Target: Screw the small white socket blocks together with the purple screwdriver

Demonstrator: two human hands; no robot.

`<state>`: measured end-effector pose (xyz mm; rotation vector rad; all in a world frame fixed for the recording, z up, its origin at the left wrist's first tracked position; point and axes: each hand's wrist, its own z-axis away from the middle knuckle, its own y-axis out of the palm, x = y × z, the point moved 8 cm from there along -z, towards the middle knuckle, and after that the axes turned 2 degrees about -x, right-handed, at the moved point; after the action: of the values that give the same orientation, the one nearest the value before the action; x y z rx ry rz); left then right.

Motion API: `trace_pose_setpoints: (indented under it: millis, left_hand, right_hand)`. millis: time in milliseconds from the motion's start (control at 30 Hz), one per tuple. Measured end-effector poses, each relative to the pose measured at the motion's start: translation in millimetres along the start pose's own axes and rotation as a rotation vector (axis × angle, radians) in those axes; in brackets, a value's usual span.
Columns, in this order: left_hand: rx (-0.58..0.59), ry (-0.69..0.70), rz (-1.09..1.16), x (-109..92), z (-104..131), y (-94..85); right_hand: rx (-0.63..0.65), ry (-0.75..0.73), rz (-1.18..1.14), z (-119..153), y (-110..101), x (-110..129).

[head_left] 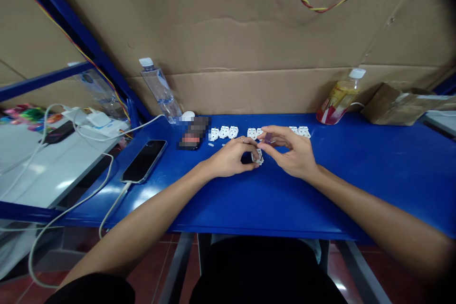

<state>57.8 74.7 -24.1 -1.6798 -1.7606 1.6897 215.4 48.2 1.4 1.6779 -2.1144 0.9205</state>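
With thumb and fingers, my left hand (232, 156) grips a small white plastic part (259, 157) on the blue table. Just above it, my right hand (294, 152) pinches a small purple, see-through piece (268, 138); its exact kind is too small to make out. Behind my hands runs a row of similar white parts: a group of three (224, 132) on the left, a pair (252, 133) in the middle, partly covered by my right hand, and more (304, 132) on the right. Tiny pale slips (211, 145) lie near the left group.
A charging phone (144, 161) lies at left, its white cable (114, 204) hanging past the table (228, 209) edge. Behind stand a clear water bottle (162, 92) and a drink bottle (340, 97). A cardboard box (390, 107) sits at right. A partly blurred dark object (195, 133) is behind my left hand.
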Motion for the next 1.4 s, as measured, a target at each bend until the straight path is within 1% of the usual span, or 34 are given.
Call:
trace_pose_setpoints:
  millis: [100,167,233,300,367,433,500,567,633,700,800,900,967,1067,1100,1167,1200,1300,1333,1400]
  left_hand:
    - [0.009,0.019,-0.010,-2.3,-0.9,0.6]
    - [0.013,0.025,-0.014,-3.6,-1.1,0.6]
    - [0.006,0.029,-0.011,-4.6,-1.0,-0.2]
    - [-0.002,0.030,-0.009,-5.2,-0.6,-0.9]
    - [0.006,0.032,-0.006,-5.5,-0.3,-0.2]
    - [0.009,0.032,-0.005,-5.0,-0.2,0.4]
    - [0.001,0.032,-0.012,-3.9,-0.1,0.5]
    - [-0.006,0.034,-0.024,-2.6,0.1,0.8]
    - [-0.007,0.038,-0.034,-1.7,0.5,1.4]
    - [-0.012,0.048,-0.041,-1.7,0.8,1.3]
    - [-0.025,0.071,-0.038,-2.5,0.8,0.4]
    - [-0.024,0.088,-0.047,-2.7,0.4,1.1]
    - [-0.028,0.089,-0.062,-2.3,0.3,1.3]
    - [-0.028,0.071,-0.075,-1.0,0.5,1.0]
    - [-0.023,0.066,-0.077,-0.7,0.6,1.0]
    - [-0.015,0.060,-0.079,-0.1,0.9,0.9]
    - [-0.017,0.061,-0.081,0.0,1.0,0.4]
    - [-0.030,0.066,-0.087,0.4,1.3,-1.1]
    - [-0.031,0.066,-0.090,0.5,1.4,-1.3]
    - [-0.026,0.058,-0.093,1.0,1.5,-1.1]
  right_hand:
    - [-0.067,-0.049,0.064,-1.9,-3.1,11.9]
    - [-0.064,-0.021,0.050,-1.8,-2.5,11.9]
    - [-0.020,0.032,-0.005,-0.3,0.3,6.4]
    - [0.061,0.076,-0.072,1.7,5.2,0.0]
    - [0.143,0.094,-0.127,2.9,9.9,-3.4]
    - [0.175,0.083,-0.146,1.9,11.0,-2.6]
    - [0.134,0.042,-0.114,-1.3,7.1,2.1]
    - [0.059,-0.005,-0.048,-4.0,1.3,7.8]
    - [0.008,-0.018,0.001,-4.3,-2.5,9.7]
    - [0.018,0.022,-0.004,-2.4,-1.6,4.8]
    - [0.108,0.100,-0.073,2.0,5.7,-5.5]
    - [0.175,0.089,-0.123,1.8,10.8,-4.1]
    - [0.151,0.037,-0.101,-2.1,8.3,2.6]
    - [0.057,-0.064,-0.020,-7.1,-0.3,13.6]
    - [0.030,-0.079,-0.002,-7.4,-2.8,14.7]
    - [0.004,-0.048,0.006,-6.6,-5.4,10.5]
    - [0.011,-0.015,-0.004,-5.7,-5.2,6.6]
    - [0.088,0.054,-0.065,-3.1,0.5,-1.3]
    - [0.105,0.051,-0.078,-3.0,1.8,-1.0]
    - [0.093,0.021,-0.076,-4.2,1.0,2.0]
